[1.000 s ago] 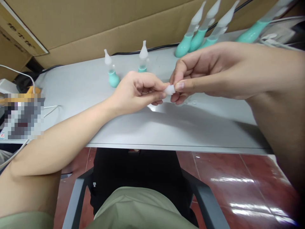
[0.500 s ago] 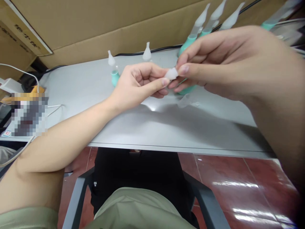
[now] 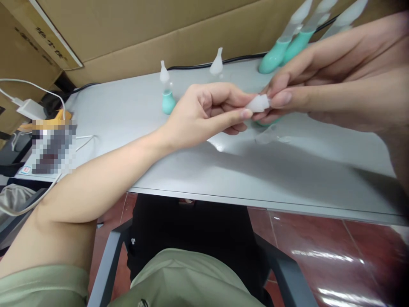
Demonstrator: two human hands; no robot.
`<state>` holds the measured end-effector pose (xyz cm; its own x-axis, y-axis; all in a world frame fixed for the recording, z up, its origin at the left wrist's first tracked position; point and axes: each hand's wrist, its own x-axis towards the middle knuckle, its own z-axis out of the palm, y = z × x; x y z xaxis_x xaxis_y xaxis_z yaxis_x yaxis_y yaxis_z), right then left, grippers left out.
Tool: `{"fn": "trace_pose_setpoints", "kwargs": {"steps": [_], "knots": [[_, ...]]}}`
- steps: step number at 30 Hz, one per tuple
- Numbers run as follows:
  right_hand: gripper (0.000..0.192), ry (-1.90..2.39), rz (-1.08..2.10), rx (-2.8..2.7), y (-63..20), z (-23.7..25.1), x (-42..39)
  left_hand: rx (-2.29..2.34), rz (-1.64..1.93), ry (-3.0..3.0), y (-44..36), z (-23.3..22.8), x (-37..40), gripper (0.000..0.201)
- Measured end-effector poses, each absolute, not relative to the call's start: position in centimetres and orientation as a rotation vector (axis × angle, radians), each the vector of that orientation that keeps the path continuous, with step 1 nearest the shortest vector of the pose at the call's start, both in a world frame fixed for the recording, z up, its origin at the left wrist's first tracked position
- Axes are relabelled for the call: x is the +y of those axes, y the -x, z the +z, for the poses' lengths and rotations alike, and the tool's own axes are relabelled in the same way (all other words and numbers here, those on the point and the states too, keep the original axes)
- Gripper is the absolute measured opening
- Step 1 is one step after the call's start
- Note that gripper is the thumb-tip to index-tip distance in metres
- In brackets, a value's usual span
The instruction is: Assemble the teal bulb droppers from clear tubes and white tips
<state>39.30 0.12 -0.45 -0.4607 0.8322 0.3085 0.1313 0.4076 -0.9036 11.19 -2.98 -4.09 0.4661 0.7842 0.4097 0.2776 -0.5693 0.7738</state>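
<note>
Two hands are pinching one small, translucent white silicone tip [image 3: 258, 103] above the grey counter [image 3: 198, 170]: the left hand [image 3: 207, 113] and right hand [image 3: 306, 91] are each closed on an end. It is judged light, soft, slippery, best gripped at its wider base.

White piece [image 3: 258, 102]: ends buried between the fingertips of both hands, shape unclear.
Teal item [image 3: 266, 123]: mostly hidden beneath the right hand [image 3: 319, 85].
Far bottles [image 3: 297, 38]: tips cut off by the top edge, blurred.
Pixelated patch [image 3: 53, 147]: well left of the left hand [image 3: 204, 111], unreadable.
</note>
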Motion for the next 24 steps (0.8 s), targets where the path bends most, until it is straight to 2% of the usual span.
{"fn": "trace_pose_setpoints", "kwargs": {"steps": [3, 15, 21, 24], "knots": [[0.047, 0.787, 1.021, -1.967, -39.3, -0.3, 0.2, 0.903, 0.998, -2.122, -11.1, -4.2, -2.9, 0.019], [0.021, 0.806, 0.771, -1.952, -38.4, -0.2, -1.0, 0.963, 1.119, -1.956, -11.7, -4.1, -2.8, 0.011], [0.015, 0.925, 0.602, -1.928, -37.7, -0.7, -2.0, 1.008, 1.169, -1.965, -11.8, -4.4, -2.6, 0.020], [0.017, 0.953, 0.567, -1.932, -37.5, -1.0, -2.3, 1.003, 1.152, -1.993, -11.7, -4.4, -2.6, 0.023]]}}
